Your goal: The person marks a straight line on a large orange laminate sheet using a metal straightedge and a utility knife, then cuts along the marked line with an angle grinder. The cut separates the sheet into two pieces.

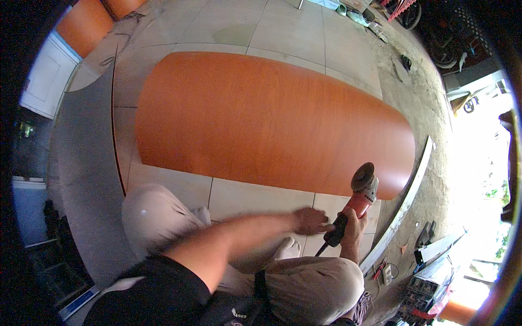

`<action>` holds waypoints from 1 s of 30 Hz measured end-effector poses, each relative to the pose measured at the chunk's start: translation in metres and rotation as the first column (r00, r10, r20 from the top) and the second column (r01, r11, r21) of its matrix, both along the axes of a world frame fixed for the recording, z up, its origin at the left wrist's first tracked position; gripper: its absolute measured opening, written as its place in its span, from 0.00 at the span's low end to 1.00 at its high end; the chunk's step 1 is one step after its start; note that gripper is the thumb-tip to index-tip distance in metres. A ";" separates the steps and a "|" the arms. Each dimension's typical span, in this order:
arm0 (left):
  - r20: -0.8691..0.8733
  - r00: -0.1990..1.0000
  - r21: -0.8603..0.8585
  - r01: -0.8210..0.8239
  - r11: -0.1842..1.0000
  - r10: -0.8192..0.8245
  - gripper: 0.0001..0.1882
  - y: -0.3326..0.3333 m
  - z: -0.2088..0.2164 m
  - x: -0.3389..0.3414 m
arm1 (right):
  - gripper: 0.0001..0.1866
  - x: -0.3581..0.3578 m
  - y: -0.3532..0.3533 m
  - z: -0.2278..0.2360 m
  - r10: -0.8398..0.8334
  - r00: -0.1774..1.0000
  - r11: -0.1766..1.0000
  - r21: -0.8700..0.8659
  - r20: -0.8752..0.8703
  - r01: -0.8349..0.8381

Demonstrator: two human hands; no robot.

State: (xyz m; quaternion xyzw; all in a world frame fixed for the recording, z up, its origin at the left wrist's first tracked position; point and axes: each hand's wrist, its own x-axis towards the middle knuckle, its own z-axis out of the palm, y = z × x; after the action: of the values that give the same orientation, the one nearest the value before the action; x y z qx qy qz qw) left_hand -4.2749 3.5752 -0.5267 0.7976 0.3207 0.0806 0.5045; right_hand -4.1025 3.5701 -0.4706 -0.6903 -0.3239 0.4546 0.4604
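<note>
My right hand [354, 224] is wrapped round the red body of an angle grinder [360, 202], held tilted with its disc end up. Its worn round disc [362, 176] overlaps the near right part of a wood-brown board [266, 119] in the picture. The black rear handle and cord point down toward my legs. My left arm reaches across my lap, and the left hand [313, 220] is beside the grinder's rear end. Motion smears its fingers, so I cannot tell whether they touch the tool. The large board lies flat on the floor tiles in front of me.
A long pale metal strip [399, 206] lies right of the board. A grey sheet [87, 146] covers the floor at left. A power strip [387, 274] and a dark toolbox-like heap [427, 290] are at lower right. More brown boards [84, 24] stand far left.
</note>
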 end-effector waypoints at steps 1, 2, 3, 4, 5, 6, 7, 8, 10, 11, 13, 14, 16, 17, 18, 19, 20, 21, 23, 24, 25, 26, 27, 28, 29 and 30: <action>-0.245 0.944 0.071 0.245 0.967 -0.222 0.34 0.028 -0.002 -0.032 | 0.20 0.003 -0.002 0.003 -0.007 0.999 0.999 -0.051 -0.049 0.004; -0.365 0.880 0.132 0.372 0.919 -0.304 0.29 0.060 -0.004 -0.070 | 0.20 0.006 -0.006 0.006 0.030 0.999 0.998 -0.053 -0.042 -0.032; -0.274 0.909 0.397 0.403 0.824 -0.313 0.18 0.090 -0.005 -0.126 | 0.19 0.010 -0.009 0.008 0.051 0.998 0.995 -0.080 -0.025 -0.053; -0.333 0.882 0.574 0.470 0.671 -0.333 0.10 0.118 -0.002 -0.178 | 0.18 0.012 -0.010 0.008 0.082 0.996 0.993 -0.079 -0.022 -0.084; -0.351 0.915 0.679 0.393 0.620 -0.197 0.07 0.138 0.004 -0.240 | 0.19 0.012 -0.014 0.007 0.085 0.995 0.992 -0.092 -0.055 -0.090; 0.004 1.000 0.787 -0.006 0.617 0.004 0.05 0.145 0.010 -0.297 | 0.20 0.013 -0.020 0.005 0.105 0.990 0.990 -0.088 -0.094 -0.113; 0.090 0.926 0.827 -0.274 0.491 0.366 0.08 0.144 0.017 -0.352 | 0.21 0.015 -0.025 0.004 0.117 0.985 0.985 -0.111 -0.126 -0.131; 0.159 0.686 0.887 -0.414 0.202 0.710 0.15 0.135 0.017 -0.397 | 0.21 0.015 -0.027 0.002 0.151 0.981 0.981 -0.107 -0.119 -0.163; 0.268 0.109 0.609 -0.789 -0.081 0.957 0.39 0.120 0.014 -0.478 | 0.21 0.013 -0.032 -0.002 0.169 0.983 0.963 -0.201 -0.077 -0.181; 0.188 -0.185 0.500 -0.828 -0.255 0.965 0.50 0.105 0.008 -0.510 | 0.21 0.010 -0.032 -0.005 0.207 0.975 0.951 -0.215 -0.086 -0.221; -0.232 -0.381 0.307 -0.902 -0.304 0.895 0.53 0.071 0.003 -0.562 | 0.21 0.002 -0.035 -0.010 0.246 0.969 0.949 -0.196 -0.036 -0.248; -0.228 -0.286 0.176 -0.952 -0.249 0.931 0.54 0.052 -0.013 -0.567 | 0.21 -0.002 -0.035 -0.013 0.273 0.962 0.944 -0.190 -0.007 -0.269; -0.214 -0.219 -0.025 -0.973 -0.230 0.952 0.54 0.021 -0.038 -0.571 | 0.25 -0.011 -0.035 -0.018 0.296 0.954 0.917 -0.292 0.043 -0.271; -0.183 -0.230 -0.031 -0.970 -0.240 0.956 0.54 0.013 -0.047 -0.574 | 0.23 -0.015 -0.035 -0.020 0.325 0.945 0.914 -0.268 0.029 -0.306; -0.150 -0.245 -0.038 -0.967 -0.254 0.958 0.54 0.008 -0.055 -0.576 | 0.21 -0.020 -0.035 -0.023 0.357 0.933 0.899 -0.287 0.044 -0.330; -0.119 -0.230 0.021 -0.973 -0.229 0.966 0.51 0.007 -0.059 -0.579 | 0.22 -0.023 -0.033 -0.025 0.374 0.926 0.895 -0.282 0.051 -0.346; -0.092 -0.212 0.081 -0.976 -0.204 0.973 0.48 0.005 -0.062 -0.581 | 0.23 -0.025 -0.032 -0.026 0.393 0.917 0.884 -0.303 0.067 -0.356; -0.067 -0.190 0.141 -0.974 -0.180 0.979 0.45 0.003 -0.065 -0.582 | 0.24 -0.028 -0.030 -0.026 0.409 0.907 0.867 -0.351 0.096 -0.354; -0.097 -0.264 0.187 -0.952 -0.243 0.960 0.48 0.002 -0.068 -0.580 | 0.23 -0.032 -0.025 -0.027 0.396 0.915 0.882 -0.309 0.072 -0.357; -0.112 -0.301 0.211 -0.939 -0.273 0.947 0.49 0.001 -0.069 -0.578 | 0.23 -0.034 -0.022 -0.027 0.390 0.917 0.879 -0.332 0.086 -0.343; -0.104 -0.312 0.201 -0.937 -0.287 0.944 0.50 0.000 -0.071 -0.573 | 0.22 -0.036 -0.020 -0.026 0.384 0.922 0.885 -0.305 0.052 -0.351; -0.096 -0.322 0.192 -0.934 -0.300 0.942 0.50 -0.001 -0.072 -0.567 | 0.22 -0.037 -0.017 -0.026 0.388 0.919 0.885 -0.305 0.066 -0.352; -0.086 -0.332 0.183 -0.932 -0.313 0.939 0.50 -0.001 -0.073 -0.561 | 0.22 -0.037 -0.014 -0.025 0.398 0.914 0.881 -0.312 0.082 -0.355; -0.083 -0.348 0.180 -0.927 -0.330 0.934 0.50 -0.001 -0.073 -0.555 | 0.22 -0.038 -0.012 -0.025 0.411 0.905 0.874 -0.331 0.110 -0.356; -0.081 -0.366 0.178 -0.920 -0.348 0.927 0.50 -0.001 -0.071 -0.550 | 0.22 -0.038 -0.011 -0.026 0.409 0.906 0.880 -0.311 0.111 -0.359; -0.083 -0.399 0.170 -0.909 -0.381 0.913 0.50 -0.002 -0.071 -0.545 | 0.22 -0.039 -0.010 -0.027 0.412 0.903 0.882 -0.302 0.123 -0.361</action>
State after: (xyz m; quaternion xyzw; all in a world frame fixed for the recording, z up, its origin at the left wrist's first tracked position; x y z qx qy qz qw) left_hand -4.8198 3.5730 -0.5973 0.1846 0.8852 0.3920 0.1696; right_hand -4.1414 3.5604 -0.4972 -0.7068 -0.4309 0.5120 0.2291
